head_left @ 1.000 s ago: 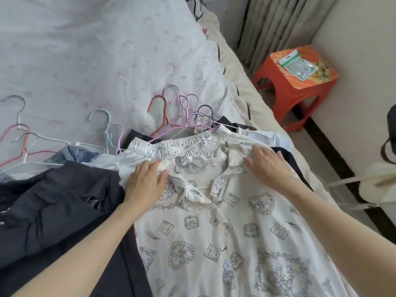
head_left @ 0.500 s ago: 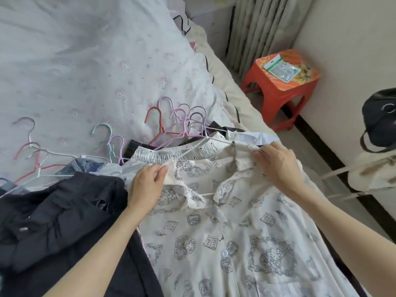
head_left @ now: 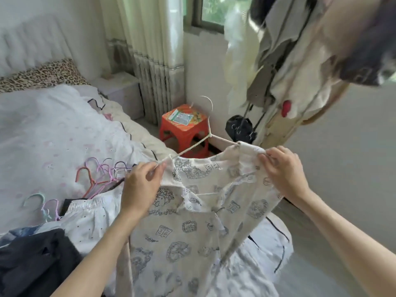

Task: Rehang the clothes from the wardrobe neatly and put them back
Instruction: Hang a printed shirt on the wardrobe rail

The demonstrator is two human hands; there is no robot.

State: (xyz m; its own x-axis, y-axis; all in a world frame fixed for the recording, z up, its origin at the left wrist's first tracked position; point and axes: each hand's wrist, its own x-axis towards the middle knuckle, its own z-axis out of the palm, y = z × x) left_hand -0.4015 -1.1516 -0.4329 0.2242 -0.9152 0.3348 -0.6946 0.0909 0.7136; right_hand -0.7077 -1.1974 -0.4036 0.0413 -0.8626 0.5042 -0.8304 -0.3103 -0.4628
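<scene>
You have the printed shirt (head_left: pixel 192 221) lifted off the bed (head_left: pixel 53 136) and hanging in front of you on a white hanger (head_left: pixel 209 133), whose bar runs left to right between your hands, lower at the left end, with its hook standing above the middle and pointing away toward the red stool (head_left: pixel 184 127). Your left hand (head_left: pixel 141 185) has its fingers (head_left: pixel 159 167) pinched on the left end of the hanger and the shirt's shoulder there; your right hand (head_left: pixel 282 168) has its fingers clamped on the cloth at the right shoulder, where the collar is bunched. The shirt's length hangs straight down between your forearms. The hook sits roughly midway between your hands, so either could probably take it; the right shoulder seems to need smoothing first.
</scene>
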